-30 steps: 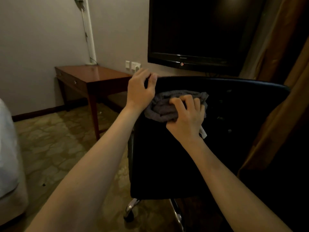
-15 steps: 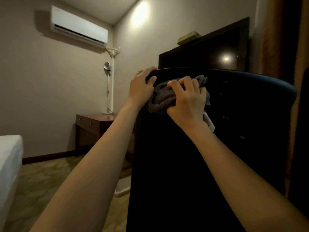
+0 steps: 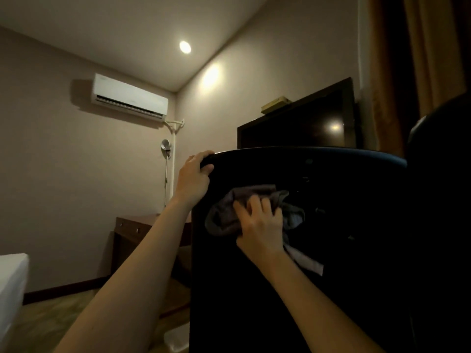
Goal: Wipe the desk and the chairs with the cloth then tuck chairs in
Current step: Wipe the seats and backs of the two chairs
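A black chair [image 3: 331,276] fills the right half of the view, its back turned toward me. My left hand [image 3: 195,179] grips the top left corner of the chair back. My right hand [image 3: 262,225] presses a crumpled grey cloth [image 3: 224,217] flat against the back of the chair, a little below the top edge. A white tag hangs from the cloth under my wrist. The brown wooden desk [image 3: 132,228] stands against the far wall, left of the chair and partly hidden by my left arm.
A black television [image 3: 300,123] is mounted on the wall behind the chair. Brown curtains [image 3: 413,59] hang at the right. A white bed corner [image 3: 11,281] sits at the left edge. A floor lamp [image 3: 166,159] stands by the desk, under an air conditioner [image 3: 128,99].
My view has tilted up toward the ceiling. My right hand has moved the cloth down from the chair's top edge onto its back. My left hand has kept hold of the top corner.
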A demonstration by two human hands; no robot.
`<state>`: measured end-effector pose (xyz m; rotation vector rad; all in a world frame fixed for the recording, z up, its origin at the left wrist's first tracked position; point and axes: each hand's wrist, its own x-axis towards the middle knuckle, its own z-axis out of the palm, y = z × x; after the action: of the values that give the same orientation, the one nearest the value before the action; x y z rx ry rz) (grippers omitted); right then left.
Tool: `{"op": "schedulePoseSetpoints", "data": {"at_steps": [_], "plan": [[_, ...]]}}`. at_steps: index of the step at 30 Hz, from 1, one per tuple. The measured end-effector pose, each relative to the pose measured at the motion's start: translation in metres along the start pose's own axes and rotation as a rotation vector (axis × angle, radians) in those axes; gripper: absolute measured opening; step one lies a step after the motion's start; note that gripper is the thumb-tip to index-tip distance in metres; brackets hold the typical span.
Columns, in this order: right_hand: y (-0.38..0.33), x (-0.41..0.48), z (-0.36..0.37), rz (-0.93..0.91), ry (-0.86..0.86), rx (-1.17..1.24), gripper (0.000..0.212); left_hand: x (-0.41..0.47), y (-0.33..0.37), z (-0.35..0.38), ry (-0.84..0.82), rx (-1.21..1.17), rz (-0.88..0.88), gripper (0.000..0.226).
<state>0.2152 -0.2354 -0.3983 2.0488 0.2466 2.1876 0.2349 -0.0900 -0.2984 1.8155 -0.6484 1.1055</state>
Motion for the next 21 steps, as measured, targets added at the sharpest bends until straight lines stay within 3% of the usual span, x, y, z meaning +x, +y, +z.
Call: {"op": "schedulePoseSetpoints", "data": {"at_steps": [5,9,13,15,17,21], "plan": [[-0.003,-0.048,-0.002,-0.052,-0.111,0.050,0.052,0.003,0.010,0.005,-0.045,0.009,-0.024,0.038],[0.016,-0.011,-0.023,-0.003,0.077,0.109,0.042,-0.001,0.016,0.015,-0.072,0.144,0.062,0.043],[0.041,0.055,-0.044,0.117,0.251,0.120,0.039,-0.012,0.009,0.031,0.055,0.306,0.141,0.050],[0.054,0.069,-0.043,0.176,0.218,0.068,0.034,-0.022,0.009,0.035,0.111,0.374,0.177,0.053],[0.066,0.063,-0.036,0.216,0.125,0.075,0.047,-0.031,0.017,0.040,0.123,0.466,0.283,0.057],[0.081,0.021,-0.022,0.262,-0.022,0.174,0.046,-0.029,0.044,0.061,-0.052,0.601,0.545,0.067]]}}
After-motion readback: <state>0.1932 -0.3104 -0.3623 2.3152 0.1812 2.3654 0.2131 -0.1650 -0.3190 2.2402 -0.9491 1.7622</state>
